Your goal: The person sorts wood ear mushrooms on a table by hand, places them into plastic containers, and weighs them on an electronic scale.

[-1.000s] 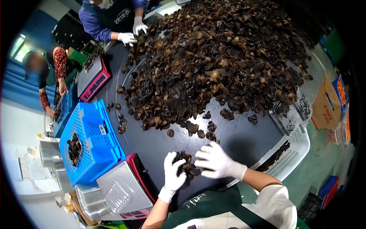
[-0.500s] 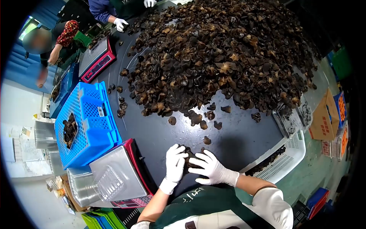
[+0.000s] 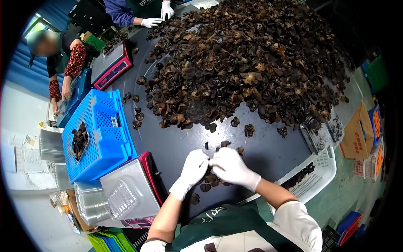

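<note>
My left hand (image 3: 195, 169) and my right hand (image 3: 231, 168), both in white gloves, meet at the fingertips over the dark table (image 3: 273, 151). Their fingers are pinched closed around a small brownish piece of wood ear mushroom, mostly hidden by the gloves. Several loose wood ear mushrooms (image 3: 205, 187) lie just below my hands, close to my apron. A few more lie beyond my fingertips, among them a brown one (image 3: 226, 143). Farther back rises a large heap of dark wood ear mushrooms (image 3: 252, 63).
At left are a scale (image 3: 130, 189) bearing a clear plastic tray (image 3: 121, 197) and a blue crate (image 3: 103, 138) with mushrooms on top. A white basket (image 3: 323, 174) and a clear box (image 3: 315, 134) stand right. Another person's gloved hands (image 3: 157, 19) work at the far edge.
Both hands have moved slightly forward and come together at the fingertips, uncovering mushrooms beneath them. The co-worker's gloved hands at the far edge have moved closer together.
</note>
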The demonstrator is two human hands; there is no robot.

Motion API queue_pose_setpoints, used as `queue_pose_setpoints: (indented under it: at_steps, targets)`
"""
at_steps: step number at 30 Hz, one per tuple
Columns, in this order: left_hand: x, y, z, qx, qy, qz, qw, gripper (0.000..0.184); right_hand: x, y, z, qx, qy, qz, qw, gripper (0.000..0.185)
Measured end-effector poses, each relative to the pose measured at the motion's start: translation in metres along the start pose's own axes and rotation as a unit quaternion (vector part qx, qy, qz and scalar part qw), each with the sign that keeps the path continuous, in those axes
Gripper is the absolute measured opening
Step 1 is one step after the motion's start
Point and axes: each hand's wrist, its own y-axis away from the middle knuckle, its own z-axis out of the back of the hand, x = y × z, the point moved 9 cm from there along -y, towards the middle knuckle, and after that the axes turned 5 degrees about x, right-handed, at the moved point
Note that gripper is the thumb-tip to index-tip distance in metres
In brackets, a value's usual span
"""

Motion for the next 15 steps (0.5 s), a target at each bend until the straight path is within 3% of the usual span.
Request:
queue_pose_setpoints:
  at_steps: [1, 3, 4, 5, 6, 7, 9, 11, 14, 15]
  targets:
    - [-0.007, 0.012, -0.003, 0.025, 0.084, 0.018, 0.996, 0.002, 0.014, 0.011, -0.008, 0.045, -0.031, 0.024, 0.998, 0.019]
    - [-0.012, 0.019, 0.011, -0.027, 0.111, 0.051, 0.992, 0.003, 0.037, 0.017, 0.013, 0.005, -0.053, 0.072, 0.996, 0.018]
    - [-0.009, 0.014, 0.019, -0.053, 0.112, 0.06, 0.99, 0.005, 0.027, 0.007, 0.013, 0.068, -0.104, 0.034, 0.992, 0.014]
    - [-0.005, 0.004, 0.028, -0.08, 0.114, 0.07, 0.988, 0.007, 0.021, 0.0, 0.037, -0.039, -0.114, 0.067, 0.99, 0.012]
    - [-0.008, -0.013, 0.037, -0.092, 0.14, 0.09, 0.982, 0.012, 0.003, -0.008, 0.06, -0.085, -0.097, 0.01, 0.992, 0.009]
    - [-0.018, -0.03, 0.043, -0.108, 0.049, 0.004, 0.993, 0.016, -0.002, -0.014, 0.083, -0.163, 0.031, 0.015, 0.986, 0.009]
    - [-0.022, -0.063, 0.041, -0.086, -0.029, -0.039, 0.995, 0.027, -0.049, -0.015, 0.099, -0.217, 0.123, -0.031, 0.968, 0.015]
    - [-0.016, -0.082, 0.034, -0.124, -0.086, -0.052, 0.987, 0.039, -0.096, -0.008, 0.093, -0.214, 0.165, -0.113, 0.956, 0.02]
    - [-0.006, -0.091, 0.012, -0.046, -0.187, -0.027, 0.981, 0.056, -0.092, -0.006, 0.076, -0.174, 0.177, -0.106, 0.963, 0.022]
    - [-0.012, -0.09, 0.014, -0.041, -0.15, -0.027, 0.988, 0.045, -0.082, -0.013, 0.07, -0.118, 0.087, -0.139, 0.979, 0.019]
